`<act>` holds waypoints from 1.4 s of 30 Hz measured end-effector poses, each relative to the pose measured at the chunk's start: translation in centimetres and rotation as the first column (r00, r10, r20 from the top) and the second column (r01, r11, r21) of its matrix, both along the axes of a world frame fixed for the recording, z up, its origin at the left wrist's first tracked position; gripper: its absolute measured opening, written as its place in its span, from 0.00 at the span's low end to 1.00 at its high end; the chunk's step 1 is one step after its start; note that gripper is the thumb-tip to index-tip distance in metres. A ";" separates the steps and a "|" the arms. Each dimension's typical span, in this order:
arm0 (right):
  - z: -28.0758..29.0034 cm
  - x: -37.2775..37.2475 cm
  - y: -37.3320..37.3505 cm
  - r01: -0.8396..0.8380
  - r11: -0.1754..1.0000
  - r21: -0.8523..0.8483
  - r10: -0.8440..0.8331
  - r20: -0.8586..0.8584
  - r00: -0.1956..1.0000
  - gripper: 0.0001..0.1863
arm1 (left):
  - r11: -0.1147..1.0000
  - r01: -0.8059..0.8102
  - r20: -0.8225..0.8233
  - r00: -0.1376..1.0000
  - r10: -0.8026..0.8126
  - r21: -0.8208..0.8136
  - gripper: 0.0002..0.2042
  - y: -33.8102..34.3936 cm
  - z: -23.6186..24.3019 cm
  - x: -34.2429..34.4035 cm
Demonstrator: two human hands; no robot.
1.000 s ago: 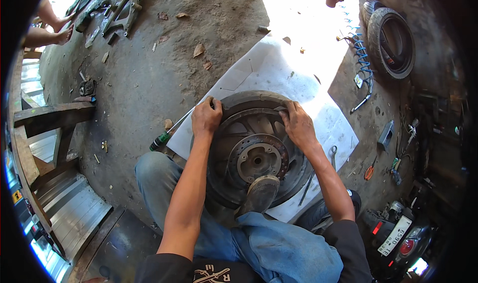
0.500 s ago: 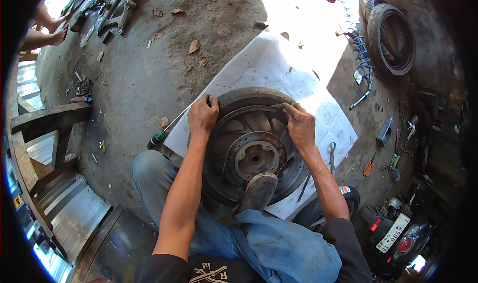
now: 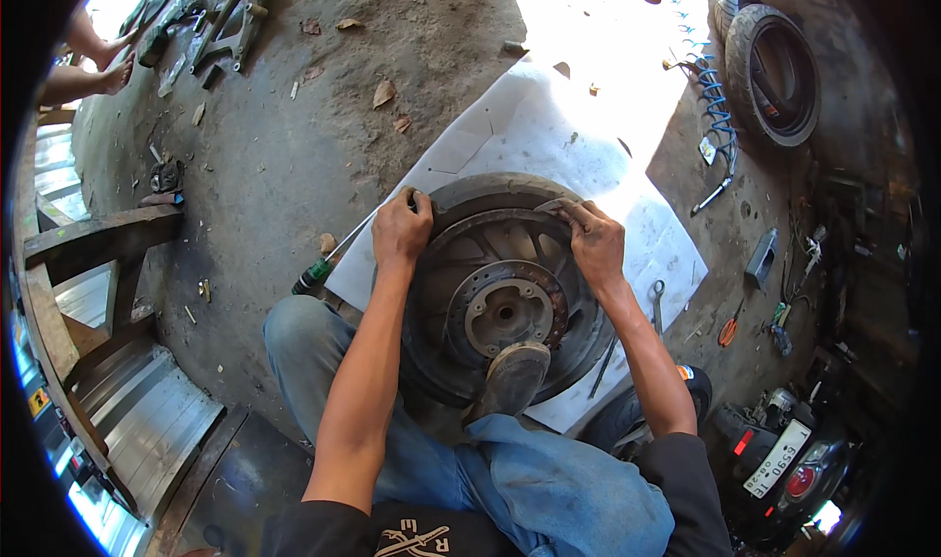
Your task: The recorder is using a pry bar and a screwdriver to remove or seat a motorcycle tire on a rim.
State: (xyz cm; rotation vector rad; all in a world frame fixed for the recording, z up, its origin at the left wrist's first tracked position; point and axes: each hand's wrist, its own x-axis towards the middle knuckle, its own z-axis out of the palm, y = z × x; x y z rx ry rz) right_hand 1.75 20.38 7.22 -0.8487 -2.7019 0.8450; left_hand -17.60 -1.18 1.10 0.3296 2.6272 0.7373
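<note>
A motorcycle wheel lies flat, its black tyre around a dark spoked rim with a brake disc at the hub. My left hand is closed on the tyre at its far left, fingertips curled over the outside. At the far right my right hand grips the tyre, its fingers pointing inward along the sidewall near the rim's edge. My shoe presses on the near part of the wheel, beside the hub, and hides some of the disc. What lies under my fingertips is hidden.
White sheeting lies beneath the wheel. A green-handled screwdriver is at left; a wrench and orange-handled tool are at right. Loose tyres and a blue coiled hose sit far right, a wooden bench left.
Both hands keep their places on the tyre. My right hand has shifted very slightly to the right, and the whole view has moved a little. The wheel and shoe look the same.
</note>
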 end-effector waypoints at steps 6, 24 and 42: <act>-0.4 -0.5 -0.7 0.050 0.999 -0.005 -0.050 -0.024 0.998 0.15 | 1.000 -0.012 0.028 1.000 0.012 0.005 0.19 -0.1 0.3 -0.2; -2.3 16.2 -1.9 0.718 0.684 0.134 -0.688 -0.209 0.695 0.33 | 0.997 0.033 -0.004 0.999 -0.032 0.073 0.19 0.1 -0.9 0.0; -9.9 33.8 -9.7 0.733 0.583 0.350 -0.812 0.271 0.517 0.22 | 0.999 0.013 -0.065 0.998 -0.016 -0.042 0.21 0.5 0.1 0.8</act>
